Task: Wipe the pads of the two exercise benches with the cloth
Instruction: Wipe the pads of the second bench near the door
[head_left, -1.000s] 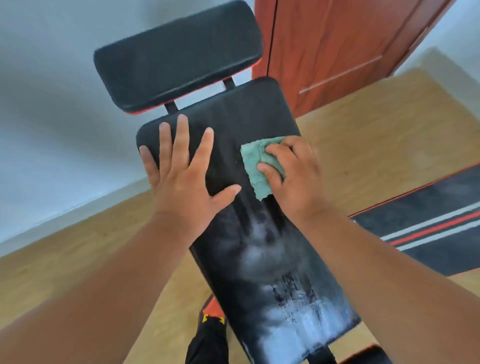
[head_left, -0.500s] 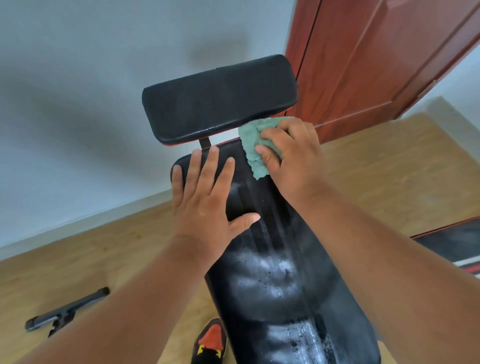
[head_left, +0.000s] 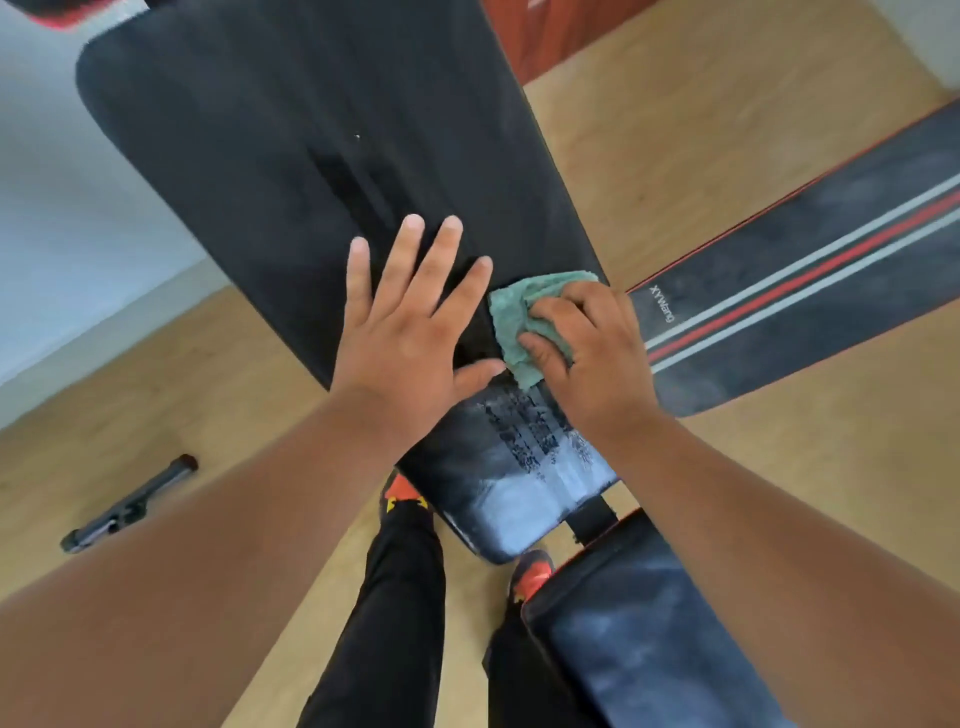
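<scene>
The right hand (head_left: 587, 353), grasping the green cloth (head_left: 524, 322), has drawn back from the far end of the long back pad (head_left: 291, 171) to its nearer half. The left hand (head_left: 410, 332) lies flat with fingers spread, bracing beside it. Pale streaks remain on the near end; the seat pad (head_left: 639, 639) looks dusty, so wiping appears unfinished.

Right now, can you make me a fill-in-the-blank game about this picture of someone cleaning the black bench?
1. The right hand grips a ____ cloth.
2. The left hand lies ____ on the long pad, fingers spread.
3. The dusty white smears sit on the pad's ____ end.
4. The floor is made of ____.

Answers: green; flat; near; wood
</scene>
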